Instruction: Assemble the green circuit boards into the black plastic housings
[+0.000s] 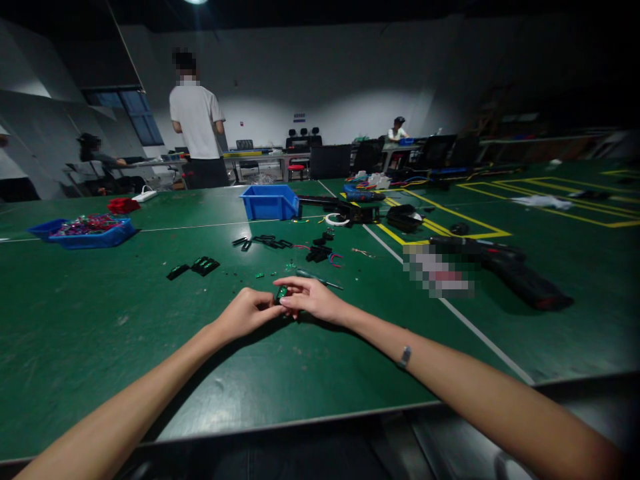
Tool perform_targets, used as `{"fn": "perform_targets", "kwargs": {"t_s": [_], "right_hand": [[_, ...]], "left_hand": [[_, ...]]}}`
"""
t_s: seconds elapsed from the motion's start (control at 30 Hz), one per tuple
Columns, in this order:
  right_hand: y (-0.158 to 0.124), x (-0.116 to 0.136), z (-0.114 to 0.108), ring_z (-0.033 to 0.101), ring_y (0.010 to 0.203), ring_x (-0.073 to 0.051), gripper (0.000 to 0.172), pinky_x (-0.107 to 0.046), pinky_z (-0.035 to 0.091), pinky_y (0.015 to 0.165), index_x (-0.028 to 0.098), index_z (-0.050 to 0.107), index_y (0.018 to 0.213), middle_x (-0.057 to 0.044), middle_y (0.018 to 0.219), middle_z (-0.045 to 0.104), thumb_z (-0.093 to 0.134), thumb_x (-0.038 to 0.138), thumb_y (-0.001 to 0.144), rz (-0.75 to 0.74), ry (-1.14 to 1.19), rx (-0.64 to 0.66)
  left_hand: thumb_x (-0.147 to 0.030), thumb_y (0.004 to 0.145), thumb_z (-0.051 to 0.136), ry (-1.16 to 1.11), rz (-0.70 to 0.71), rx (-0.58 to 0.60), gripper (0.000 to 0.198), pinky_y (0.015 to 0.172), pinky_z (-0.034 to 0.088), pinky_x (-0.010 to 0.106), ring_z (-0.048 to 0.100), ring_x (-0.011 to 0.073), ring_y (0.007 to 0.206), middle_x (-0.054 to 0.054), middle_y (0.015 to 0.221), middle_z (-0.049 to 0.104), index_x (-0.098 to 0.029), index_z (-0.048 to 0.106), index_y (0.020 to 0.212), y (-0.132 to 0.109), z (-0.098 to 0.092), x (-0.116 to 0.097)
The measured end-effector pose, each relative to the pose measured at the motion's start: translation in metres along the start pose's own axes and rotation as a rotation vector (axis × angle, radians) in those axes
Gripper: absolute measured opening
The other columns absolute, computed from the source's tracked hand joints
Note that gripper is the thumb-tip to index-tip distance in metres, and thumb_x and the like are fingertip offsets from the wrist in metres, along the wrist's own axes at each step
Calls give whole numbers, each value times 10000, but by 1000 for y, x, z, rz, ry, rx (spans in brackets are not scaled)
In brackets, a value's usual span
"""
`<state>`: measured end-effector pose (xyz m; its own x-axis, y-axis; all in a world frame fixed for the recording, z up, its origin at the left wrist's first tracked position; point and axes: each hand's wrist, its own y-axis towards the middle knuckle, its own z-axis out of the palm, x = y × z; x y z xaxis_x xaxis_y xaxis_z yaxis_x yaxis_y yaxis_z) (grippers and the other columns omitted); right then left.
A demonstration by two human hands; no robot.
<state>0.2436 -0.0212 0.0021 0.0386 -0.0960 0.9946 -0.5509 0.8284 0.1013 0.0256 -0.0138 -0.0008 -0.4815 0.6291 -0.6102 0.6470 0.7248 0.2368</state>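
Between my two hands is a small green circuit board (282, 292), apparently with a dark edge or casing. My left hand (249, 311) pinches it from the left, fingers closed. From the other side, the thumb and fingers of my right hand (315, 300) close on the same board; part of it is hidden by the fingers. Just beyond my right hand lies a thin screwdriver-like tool (320, 279). Farther left, several dark cases with green boards (203, 265) lie together. Ahead are black frame-shaped parts (265, 242) and a small heap of black pieces with wires (319, 252).
A blue bin (270, 202) stands at the back; a blue tray of wired parts (95, 230) sits at left beside a red bundle (123, 205). A black power tool (505, 263) lies at right. The table's front edge (300, 424) is near me. People are in the background.
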Motion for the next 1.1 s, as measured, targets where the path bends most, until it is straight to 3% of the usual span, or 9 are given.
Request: {"fn": "perform_targets", "kwargs": {"t_s": [0.2,0.53,0.9,1.1], "right_hand": [[0,-5,-2,597,680,-144,551,-276,510,621,171,597,1323,5,784,605,736,385,835,-42,-54,47],[-3,-2,-2,637,734,-167,529,-280,522,654,210,563,1383,-9,812,618,676,382,896,-77,-121,118],[-5,2,1,635,724,-151,504,-253,513,626,197,560,1381,-14,835,633,666,348,912,-114,-149,118],[-4,0,1,618,693,-140,502,-253,511,619,202,546,1396,-17,847,635,647,323,919,-106,-124,99]], "left_hand": [[-500,953,533,34,29,-8,529,513,217,206,321,60,522,-46,526,384,-95,632,629,-1,4,0],[-442,971,534,34,56,7,441,538,285,208,467,72,521,-5,582,614,-117,750,767,-3,7,-6],[-389,978,533,82,95,7,386,552,292,201,490,65,535,-10,604,623,-126,735,781,-3,5,-6],[-412,960,562,78,96,27,389,541,274,209,427,67,520,-30,571,544,-128,643,708,-4,-3,-14]]}}
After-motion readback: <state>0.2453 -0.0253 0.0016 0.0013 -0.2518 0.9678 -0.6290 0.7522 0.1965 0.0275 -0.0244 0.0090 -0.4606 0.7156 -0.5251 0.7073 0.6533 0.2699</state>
